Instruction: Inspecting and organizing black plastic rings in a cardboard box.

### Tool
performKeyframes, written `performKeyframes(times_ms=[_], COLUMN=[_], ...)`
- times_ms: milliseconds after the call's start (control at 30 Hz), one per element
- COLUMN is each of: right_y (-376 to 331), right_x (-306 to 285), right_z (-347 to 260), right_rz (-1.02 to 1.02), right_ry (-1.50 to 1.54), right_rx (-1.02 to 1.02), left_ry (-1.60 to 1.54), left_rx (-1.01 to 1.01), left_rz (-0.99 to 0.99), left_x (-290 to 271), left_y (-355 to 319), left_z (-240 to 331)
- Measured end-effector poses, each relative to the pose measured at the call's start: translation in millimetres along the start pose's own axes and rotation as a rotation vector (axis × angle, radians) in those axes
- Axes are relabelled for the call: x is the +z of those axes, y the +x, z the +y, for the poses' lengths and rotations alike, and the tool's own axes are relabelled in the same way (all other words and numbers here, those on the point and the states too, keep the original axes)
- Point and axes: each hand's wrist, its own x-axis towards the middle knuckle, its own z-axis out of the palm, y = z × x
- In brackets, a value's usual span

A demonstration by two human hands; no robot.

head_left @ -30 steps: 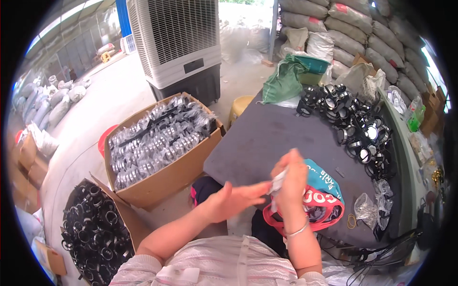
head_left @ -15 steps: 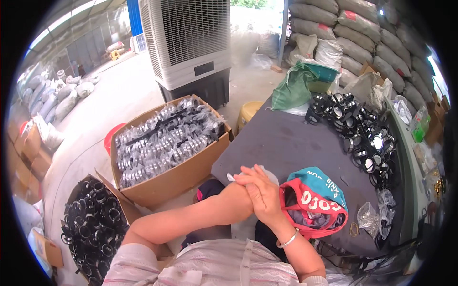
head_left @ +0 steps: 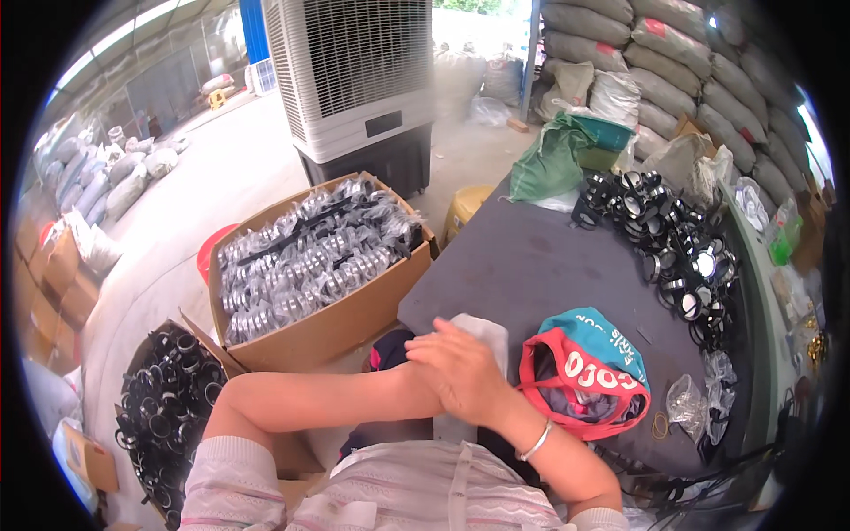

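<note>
A pale clear bag is being pressed flat at the worktop's 6 o'clock edge under the right hand, fingers extended, the left hand hidden beneath, grip undeterminable; judged bagging step, next calling for a black ring part from 2 o'clock.

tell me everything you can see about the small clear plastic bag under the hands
The clear plastic bag is thin, pale and see-through, lying flat on the near edge of the dark grey table. Only its far end shows; the rest is hidden beneath the right hand, which presses down on it. The left hand is tucked under the right, so its contact cannot be told. What the bag holds cannot be told.
</note>
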Motion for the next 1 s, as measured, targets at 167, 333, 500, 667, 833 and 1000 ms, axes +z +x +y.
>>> performKeyframes(times_ms=[167,333,500,667,833,1000], right_y=[11.0,4.2,15.5,25.8,31.9,27.0], right_x=[-16.9,-27.9,-19.2,-32.8,-67.3,-41.0], right_z=[11.6,24.6,28.9,46.8,41.7,13.1], right_rz=[-0.23,-0.187,0.122,0.647,0.602,-0.013], right_ry=[-0.114,-0.132,0.089,0.463,0.631,0.334], right_rx=[0.182,0.409,0.551,0.771,0.661,0.302], left_ry=[-0.076,0.057,0.155,0.232,0.335,0.224], left_rx=[0.209,0.316,0.318,0.298,0.333,0.429], left_rz=[-0.18,-0.37,-0.257,-0.264,-0.512,-0.609], left_x=[-12.9,-64.6,-68.2,-85.4,-88.2,-70.1], left_y=[7.8,25.7,32.7,39.7,30.0,23.3], left_z=[-3.5,9.4,6.7,15.1,14.7,11.6])
